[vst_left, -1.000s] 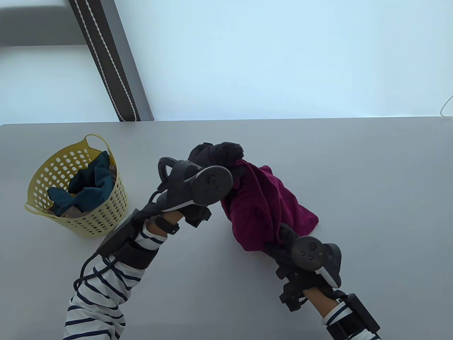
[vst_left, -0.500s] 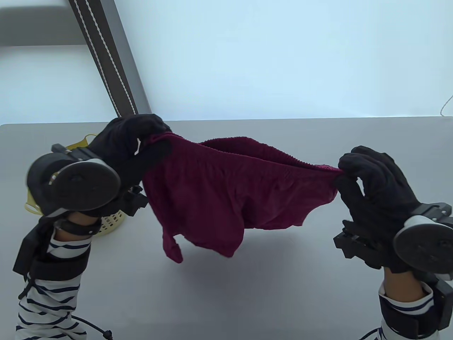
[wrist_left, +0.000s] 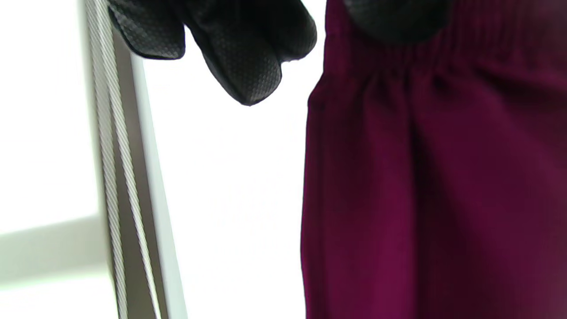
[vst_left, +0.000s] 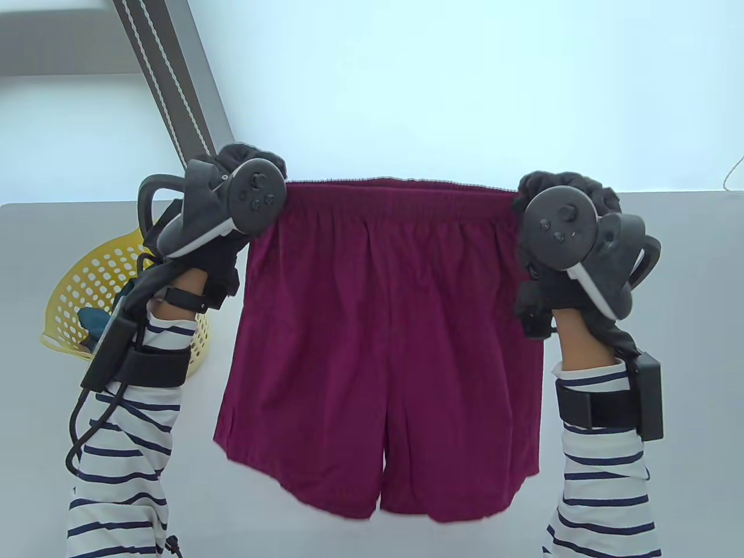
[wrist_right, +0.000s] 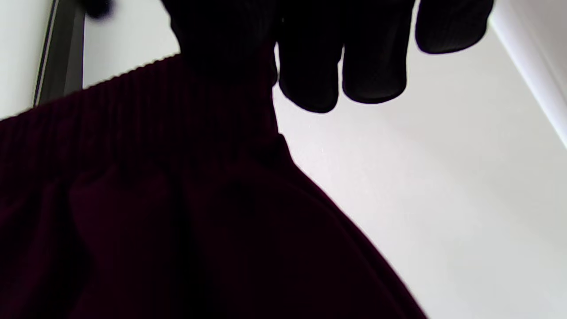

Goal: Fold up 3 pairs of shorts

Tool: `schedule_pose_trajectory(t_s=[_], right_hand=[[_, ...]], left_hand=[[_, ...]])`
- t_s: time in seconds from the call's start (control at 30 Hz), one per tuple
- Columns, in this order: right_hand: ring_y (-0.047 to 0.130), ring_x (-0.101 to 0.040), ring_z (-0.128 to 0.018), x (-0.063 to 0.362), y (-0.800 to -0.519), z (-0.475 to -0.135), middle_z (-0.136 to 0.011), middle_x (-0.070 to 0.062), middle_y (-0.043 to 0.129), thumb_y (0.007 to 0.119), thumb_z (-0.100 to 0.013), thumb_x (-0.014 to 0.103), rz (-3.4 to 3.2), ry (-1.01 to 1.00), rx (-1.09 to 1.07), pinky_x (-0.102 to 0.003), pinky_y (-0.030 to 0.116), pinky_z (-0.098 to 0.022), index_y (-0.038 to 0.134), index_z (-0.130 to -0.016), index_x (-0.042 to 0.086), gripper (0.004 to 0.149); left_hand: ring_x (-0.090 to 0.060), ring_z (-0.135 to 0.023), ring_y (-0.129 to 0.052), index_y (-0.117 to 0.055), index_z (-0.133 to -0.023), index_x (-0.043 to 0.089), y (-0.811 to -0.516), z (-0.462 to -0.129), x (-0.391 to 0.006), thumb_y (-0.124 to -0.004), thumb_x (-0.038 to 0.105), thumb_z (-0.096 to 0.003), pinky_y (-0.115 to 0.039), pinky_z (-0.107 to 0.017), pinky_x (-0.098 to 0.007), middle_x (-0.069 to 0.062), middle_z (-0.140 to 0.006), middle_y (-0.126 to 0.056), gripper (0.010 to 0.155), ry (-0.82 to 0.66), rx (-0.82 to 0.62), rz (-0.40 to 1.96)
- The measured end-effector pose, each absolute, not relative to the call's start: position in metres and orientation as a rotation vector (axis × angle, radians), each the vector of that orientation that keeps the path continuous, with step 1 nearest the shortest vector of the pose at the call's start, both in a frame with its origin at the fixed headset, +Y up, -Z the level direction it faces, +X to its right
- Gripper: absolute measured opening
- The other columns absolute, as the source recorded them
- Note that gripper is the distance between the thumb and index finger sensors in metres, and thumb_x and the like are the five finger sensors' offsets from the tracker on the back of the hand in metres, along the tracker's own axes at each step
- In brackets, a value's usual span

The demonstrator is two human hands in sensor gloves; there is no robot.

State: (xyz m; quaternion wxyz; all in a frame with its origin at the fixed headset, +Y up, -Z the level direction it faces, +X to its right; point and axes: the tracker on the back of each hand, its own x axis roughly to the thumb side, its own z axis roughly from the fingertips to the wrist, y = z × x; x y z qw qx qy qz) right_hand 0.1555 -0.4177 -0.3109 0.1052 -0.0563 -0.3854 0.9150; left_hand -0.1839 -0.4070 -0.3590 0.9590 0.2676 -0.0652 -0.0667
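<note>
Shorts (vst_left: pixel 378 349) now lifted, both hands.

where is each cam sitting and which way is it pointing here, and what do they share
Table view: above and behind the person, looking down and forward at the table; shows left hand, right hand, striped sleeves, maroon shorts held up, yellow basket.
Left wrist view: on the left wrist, facing along the fingers; shows the waistband's left end.
Right wrist view: on the right wrist; dark fingers over the waistband's right end.
Shared: all three show the shorts.
</note>
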Motion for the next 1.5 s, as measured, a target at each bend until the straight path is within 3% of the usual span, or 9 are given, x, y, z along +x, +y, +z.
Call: schedule_pose_trajectory(t_s=[0.13, 0.27, 0.37, 0.47, 0.67, 0.9, 1.23, 1.43, 1.5], right_hand=[[0.065, -0.036, -0.101, 0.151, -0.395, -0.273, -0.098, -0.002, 0.065, 0.059, -0.049, 0.039, 2.648, -1.532, -0.057, -0.062, 0.047, -0.075, 0.058, -0.088, 0.034, 0.04], [0.063, -0.037, -0.103, 0.158, -0.41, -0.245, -0.1, -0.003, 0.064, 0.061, -0.049, 0.039, 2.702, -1.455, 0.201, -0.063, 0.044, -0.075, 0.059, -0.088, 0.036, 0.04], [0.065, -0.038, -0.102, 0.161, -0.453, -0.231, -0.099, -0.004, 0.066, 0.062, -0.048, 0.04, 2.872, -1.349, 0.373, -0.063, 0.045, -0.074, 0.061, -0.087, 0.035, 0.04], [0.067, -0.039, -0.1, 0.16, -0.512, -0.226, -0.099, -0.004, 0.069, 0.063, -0.047, 0.041, 3.048, -1.071, 0.533, -0.063, 0.049, -0.072, 0.063, -0.086, 0.035, 0.04], [0.064, -0.048, -0.097, 0.144, -0.657, -0.247, -0.103, -0.011, 0.064, 0.06, -0.051, 0.038, 3.148, -0.05, 0.701, -0.068, 0.047, -0.068, 0.06, -0.09, 0.024, 0.041], [0.064, -0.051, -0.093, 0.126, -0.742, -0.267, -0.104, -0.018, 0.058, 0.062, -0.05, 0.03, 3.157, 0.764, 0.735, -0.066, 0.051, -0.063, 0.057, -0.095, 0.014, 0.049], [0.082, -0.046, -0.076, 0.126, -0.735, -0.226, -0.085, -0.018, 0.073, 0.069, -0.048, 0.028, 2.966, 1.083, 0.926, -0.052, 0.073, -0.055, 0.072, -0.085, 0.013, 0.041], [0.085, -0.045, -0.075, 0.121, -0.731, -0.234, -0.084, -0.018, 0.077, 0.068, -0.048, 0.028, 2.935, 1.196, 0.891, -0.053, 0.074, -0.054, 0.075, -0.085, 0.012, 0.04], [0.085, -0.046, -0.076, 0.12, -0.708, -0.245, -0.085, -0.019, 0.081, 0.068, -0.048, 0.027, 3.002, 0.744, 0.77, -0.055, 0.075, -0.053, 0.077, -0.084, 0.011, 0.04]], left_hand=[[-0.017, -0.088, -0.087, -0.052, -0.084, 0.044, -0.38, -0.321, -0.195, -0.066, 0.047, -0.0427, -0.068, -0.074, -0.057, 0.008, -0.093, -0.069, 0.044, -0.168, 0.934, -0.072], [-0.011, -0.086, -0.09, -0.055, -0.083, 0.046, -0.4, -0.293, -0.207, -0.068, 0.049, -0.041, -0.069, -0.075, -0.054, 0.013, -0.091, -0.072, 0.044, -0.307, 0.959, -0.119], [-0.009, -0.085, -0.092, -0.058, -0.081, 0.048, -0.452, -0.274, -0.211, -0.07, 0.05, -0.0393, -0.07, -0.075, -0.052, 0.017, -0.09, -0.075, 0.044, -0.474, 0.84, -0.206], [-0.008, -0.084, -0.094, -0.062, -0.081, 0.048, -0.522, -0.257, -0.207, -0.072, 0.051, -0.0378, -0.071, -0.075, -0.051, 0.019, -0.089, -0.078, 0.045, -0.637, 0.631, -0.309], [-0.018, -0.089, -0.092, -0.058, -0.098, 0.038, -0.681, -0.256, -0.186, -0.065, 0.052, -0.0414, -0.068, -0.074, -0.056, 0.008, -0.104, -0.075, 0.059, -0.796, 0.026, -0.584], [-0.02, -0.089, -0.092, -0.054, -0.1, 0.034, -0.741, -0.257, -0.184, -0.06, 0.047, -0.0456, -0.067, -0.073, -0.056, 0.008, -0.107, -0.073, 0.056, -0.809, -0.224, -0.698], [-0.02, -0.088, -0.091, -0.051, -0.101, 0.031, -0.751, -0.187, -0.192, -0.06, 0.048, -0.046, -0.067, -0.073, -0.056, 0.004, -0.108, -0.068, 0.058, -0.947, -0.16, -0.71], [-0.019, -0.089, -0.09, -0.052, -0.1, 0.034, -0.747, -0.189, -0.193, -0.059, 0.048, -0.0462, -0.066, -0.074, -0.056, 0.008, -0.107, -0.069, 0.056, -0.954, -0.159, -0.68], [-0.015, -0.084, -0.093, -0.056, -0.098, 0.036, -0.732, -0.204, -0.197, -0.058, 0.047, -0.0465, -0.068, -0.073, -0.054, 0.01, -0.103, -0.075, 0.052, -0.856, 0.047, -0.584]])
